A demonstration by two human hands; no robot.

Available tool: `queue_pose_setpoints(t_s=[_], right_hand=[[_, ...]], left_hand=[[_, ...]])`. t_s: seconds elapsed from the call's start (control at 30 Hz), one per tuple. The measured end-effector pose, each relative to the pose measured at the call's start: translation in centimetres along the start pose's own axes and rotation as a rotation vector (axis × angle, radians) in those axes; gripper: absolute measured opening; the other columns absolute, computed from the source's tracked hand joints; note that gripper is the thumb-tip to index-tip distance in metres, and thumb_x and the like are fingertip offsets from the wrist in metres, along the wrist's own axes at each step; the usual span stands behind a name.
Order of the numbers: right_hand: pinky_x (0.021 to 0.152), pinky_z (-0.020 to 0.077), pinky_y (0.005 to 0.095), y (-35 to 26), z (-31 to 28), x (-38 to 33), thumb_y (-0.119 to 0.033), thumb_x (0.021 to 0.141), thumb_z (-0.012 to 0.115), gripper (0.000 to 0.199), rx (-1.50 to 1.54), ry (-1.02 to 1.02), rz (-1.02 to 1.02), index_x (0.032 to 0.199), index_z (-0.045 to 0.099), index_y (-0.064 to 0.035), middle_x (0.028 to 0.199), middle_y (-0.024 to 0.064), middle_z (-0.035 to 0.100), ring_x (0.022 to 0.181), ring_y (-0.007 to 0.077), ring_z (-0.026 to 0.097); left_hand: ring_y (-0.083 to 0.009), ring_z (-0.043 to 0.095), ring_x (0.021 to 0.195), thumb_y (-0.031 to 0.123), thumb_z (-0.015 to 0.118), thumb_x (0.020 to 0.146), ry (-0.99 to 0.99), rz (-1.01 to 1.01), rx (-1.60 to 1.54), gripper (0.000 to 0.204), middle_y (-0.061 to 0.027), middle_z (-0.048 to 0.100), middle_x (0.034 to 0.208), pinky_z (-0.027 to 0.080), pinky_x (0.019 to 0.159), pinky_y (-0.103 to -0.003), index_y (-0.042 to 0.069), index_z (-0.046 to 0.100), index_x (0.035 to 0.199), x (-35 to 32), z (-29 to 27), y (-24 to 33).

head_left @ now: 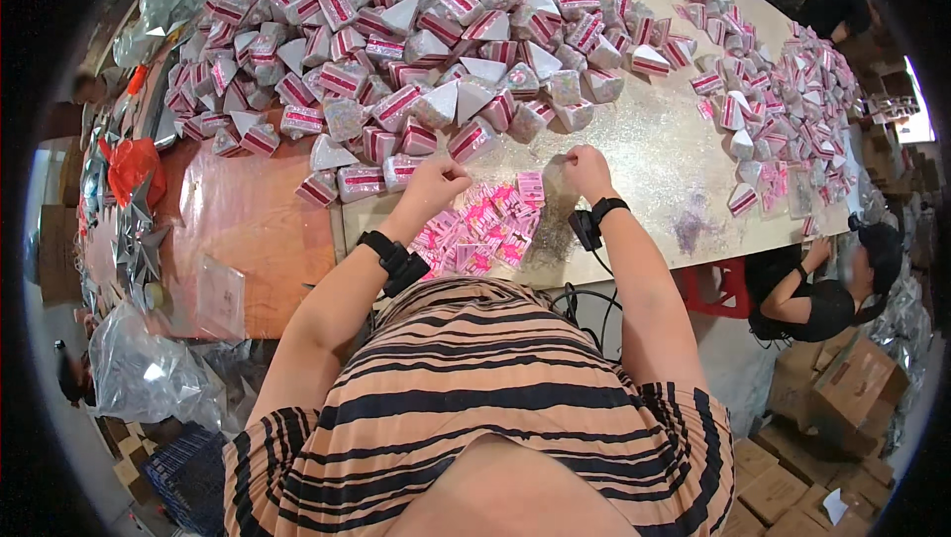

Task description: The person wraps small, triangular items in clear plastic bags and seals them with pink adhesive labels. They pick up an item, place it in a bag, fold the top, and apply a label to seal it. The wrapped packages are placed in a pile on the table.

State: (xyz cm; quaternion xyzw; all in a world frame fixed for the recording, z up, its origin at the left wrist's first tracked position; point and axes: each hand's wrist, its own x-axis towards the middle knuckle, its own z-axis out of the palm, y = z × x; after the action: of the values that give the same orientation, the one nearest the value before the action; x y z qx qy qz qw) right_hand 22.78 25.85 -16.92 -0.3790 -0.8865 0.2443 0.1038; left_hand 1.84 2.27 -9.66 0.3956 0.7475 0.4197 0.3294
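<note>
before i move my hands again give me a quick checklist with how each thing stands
1. Hands apart: ok, left hand and right hand do not touch.
2. Left hand empty: cannot tell, fingers curled.
3. Right hand empty: cannot tell, fingers bent.
4. Pink cards between the forearms: ok.
5. Pink cards neatly stacked: not ok, loosely spread.
6. Wedge-shaped pieces in order: not ok, jumbled heap.

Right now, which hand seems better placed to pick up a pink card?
Probably the left hand: it is close beside the pink cards, while the right hand is farther off, over the tabletop to their right. Whether either holds something small is unclear.
</note>
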Motion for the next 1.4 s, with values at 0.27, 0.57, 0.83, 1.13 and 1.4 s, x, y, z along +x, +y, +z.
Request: queue_pose_setpoints(t_s=[0.27, 0.57, 0.83, 1.13, 1.4], right_hand=[[0.072, 0.05, 0.0447, 0.2, 1.8, 2.1, -0.01, 0.066, 0.06, 0.013, -0.275, -0.072, -0.07, 0.071, 0.067, -0.0006, 0.074, 0.0217, 0.063, 0.075, 0.0379, 0.062], [0.056, 0.0484, 0.0322, -3.4, -3.4, 1.0, -0.013, 0.068, 0.064, 0.017, 0.329, -0.044, 0.047, 0.073, 0.066, 0.0031, 0.06, 0.0157, 0.062, 0.058, 0.0228, 0.062], [0.056, 0.0457, 0.0239, -13.5, -4.4, 0.7, -0.008, 0.075, 0.066, 0.01, 0.794, 0.019, -0.055, 0.076, 0.065, 0.0019, 0.066, 0.004, 0.062, 0.058, 0.0083, 0.056], [0.052, 0.0452, 0.0213, -17.9, -2.9, -0.4, -0.004, 0.076, 0.065, 0.008, 1.044, -0.006, -0.031, 0.075, 0.058, 0.0002, 0.063, 0.0017, 0.058, 0.057, 0.007, 0.055], [0.051, 0.047, 0.0232, -18.3, -2.0, -1.4, -0.001, 0.078, 0.066, 0.017, 1.186, 0.084, 0.036, 0.087, 0.052, -0.0013, 0.073, 0.0055, 0.06, 0.056, 0.0112, 0.058]], left_hand=[[-0.0104, 0.055, 0.058, 0.018, 0.069, 0.072, -0.005, -0.01, -0.007, 0.023, -0.0063, 0.061, 0.064, 0.045, 0.056, -0.027, -0.003, 0.065, 0.077, -0.4, -0.4, 1.3], [-0.0111, 0.056, 0.061, 0.016, 0.067, 0.075, 0.042, -0.061, -0.042, 0.019, -0.007, 0.062, 0.066, 0.045, 0.057, -0.028, -0.002, 0.065, 0.078, -0.7, -1.0, 2.5], [-0.0052, 0.051, 0.065, 0.02, 0.065, 0.081, 0.069, -0.024, -0.228, 0.021, 0.0001, 0.062, 0.072, 0.042, 0.057, -0.023, -0.001, 0.066, 0.083, 0.1, -0.6, 4.7], [-0.0075, 0.052, 0.06, 0.018, 0.067, 0.078, 0.185, 0.075, -0.289, 0.022, -0.0044, 0.063, 0.068, 0.042, 0.055, -0.026, -0.004, 0.066, 0.084, -0.5, -2.1, 5.4], [-0.0123, 0.057, 0.067, 0.017, 0.065, 0.08, 0.145, 0.121, -0.212, 0.02, -0.007, 0.065, 0.075, 0.044, 0.061, -0.027, -0.003, 0.066, 0.084, -2.0, -2.3, 6.5]])
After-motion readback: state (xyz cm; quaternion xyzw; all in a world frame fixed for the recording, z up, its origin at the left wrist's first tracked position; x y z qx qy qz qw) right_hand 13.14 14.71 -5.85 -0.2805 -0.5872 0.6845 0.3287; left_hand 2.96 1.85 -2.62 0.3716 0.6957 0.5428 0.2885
